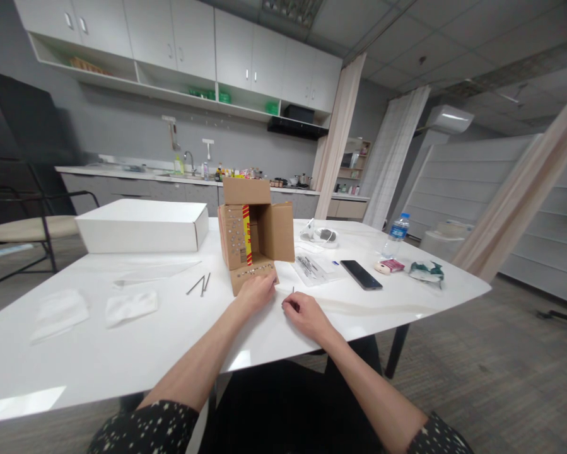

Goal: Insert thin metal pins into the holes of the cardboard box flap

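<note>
A brown cardboard box lies on its side on the white table, its opening towards me and its flaps studded with small metal pins. My left hand rests against the lower flap's front edge. My right hand sits just right of it, fingers pinched on a thin metal pin that points upward. Two loose nails lie on the table left of the box.
A white flat box stands at the back left. Clear plastic bags lie at the left. Right of the cardboard box are a bag of metal parts, a black phone, a water bottle and a chair beyond the table.
</note>
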Action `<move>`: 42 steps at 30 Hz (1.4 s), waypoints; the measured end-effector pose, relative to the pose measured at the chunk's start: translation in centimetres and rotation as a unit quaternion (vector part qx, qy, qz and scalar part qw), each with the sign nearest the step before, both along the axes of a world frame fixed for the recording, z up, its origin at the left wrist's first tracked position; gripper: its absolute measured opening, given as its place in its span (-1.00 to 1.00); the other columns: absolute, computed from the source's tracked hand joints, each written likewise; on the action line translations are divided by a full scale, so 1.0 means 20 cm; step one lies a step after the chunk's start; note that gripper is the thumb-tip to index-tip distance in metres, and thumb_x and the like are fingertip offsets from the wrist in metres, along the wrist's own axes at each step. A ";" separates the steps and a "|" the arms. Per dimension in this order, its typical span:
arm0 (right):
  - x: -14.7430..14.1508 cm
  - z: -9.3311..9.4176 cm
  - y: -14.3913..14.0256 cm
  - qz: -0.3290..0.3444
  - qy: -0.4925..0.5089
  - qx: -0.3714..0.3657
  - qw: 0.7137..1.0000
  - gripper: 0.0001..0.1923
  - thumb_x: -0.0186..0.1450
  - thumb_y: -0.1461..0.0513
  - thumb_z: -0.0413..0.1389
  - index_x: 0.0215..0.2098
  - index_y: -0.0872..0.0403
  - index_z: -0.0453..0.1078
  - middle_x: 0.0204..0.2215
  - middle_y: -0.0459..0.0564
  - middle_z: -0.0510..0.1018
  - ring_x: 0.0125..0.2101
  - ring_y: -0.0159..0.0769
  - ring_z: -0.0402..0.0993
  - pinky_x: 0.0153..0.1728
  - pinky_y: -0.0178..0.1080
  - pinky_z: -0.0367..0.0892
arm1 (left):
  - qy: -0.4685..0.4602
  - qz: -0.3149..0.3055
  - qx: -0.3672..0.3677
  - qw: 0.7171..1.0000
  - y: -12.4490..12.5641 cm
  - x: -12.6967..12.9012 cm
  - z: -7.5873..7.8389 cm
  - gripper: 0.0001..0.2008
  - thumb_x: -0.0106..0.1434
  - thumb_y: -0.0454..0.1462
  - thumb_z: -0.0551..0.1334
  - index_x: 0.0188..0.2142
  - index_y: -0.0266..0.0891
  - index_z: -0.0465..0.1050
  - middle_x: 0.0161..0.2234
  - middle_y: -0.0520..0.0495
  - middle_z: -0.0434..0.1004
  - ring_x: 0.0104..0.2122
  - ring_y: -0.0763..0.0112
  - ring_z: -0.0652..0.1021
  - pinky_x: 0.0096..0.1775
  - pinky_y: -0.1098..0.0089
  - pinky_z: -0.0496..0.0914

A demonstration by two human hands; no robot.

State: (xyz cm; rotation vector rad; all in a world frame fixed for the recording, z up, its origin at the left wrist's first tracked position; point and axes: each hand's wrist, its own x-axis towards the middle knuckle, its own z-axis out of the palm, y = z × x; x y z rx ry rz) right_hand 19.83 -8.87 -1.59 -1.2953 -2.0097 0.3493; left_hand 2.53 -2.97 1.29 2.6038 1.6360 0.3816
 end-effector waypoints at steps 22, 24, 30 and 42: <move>0.00 0.01 -0.01 0.001 0.003 -0.004 1.000 -0.83 0.28 0.31 0.05 -0.37 0.10 0.50 -0.42 -0.04 0.56 -0.42 -0.33 0.40 -0.34 -0.32 0.24 | -0.039 0.084 0.103 0.990 0.05 -0.10 0.05 -0.74 0.39 -0.30 -0.06 -0.01 -0.21 0.29 -0.15 -0.19 0.57 -0.07 0.21 0.55 -0.08 0.27 0.35; 0.00 0.01 -0.01 0.001 0.004 -0.003 1.000 -0.82 0.28 0.31 0.05 -0.36 0.10 0.50 -0.42 -0.03 0.56 -0.41 -0.33 0.40 -0.34 -0.32 0.24 | -0.037 0.092 0.103 0.990 0.05 -0.10 0.05 -0.73 0.39 -0.30 -0.06 0.00 -0.22 0.29 -0.15 -0.20 0.57 -0.06 0.20 0.54 -0.07 0.26 0.34; 0.00 0.00 0.00 0.000 0.003 -0.004 1.000 -0.82 0.28 0.30 0.05 -0.35 0.09 0.51 -0.40 -0.03 0.57 -0.40 -0.32 0.41 -0.32 -0.32 0.26 | -0.029 0.098 0.088 0.991 0.05 -0.11 0.05 -0.73 0.35 -0.33 -0.03 -0.01 -0.20 0.30 -0.06 -0.20 0.54 -0.03 0.23 0.52 -0.05 0.27 0.33; 0.00 0.01 0.00 -0.001 0.003 -0.004 1.000 -0.82 0.28 0.31 0.06 -0.37 0.10 0.51 -0.43 -0.03 0.56 -0.42 -0.33 0.40 -0.34 -0.32 0.25 | -0.019 0.087 0.080 0.993 0.05 -0.10 0.04 -0.74 0.35 -0.32 -0.03 -0.03 -0.22 0.31 -0.06 -0.22 0.53 -0.05 0.20 0.53 -0.05 0.25 0.34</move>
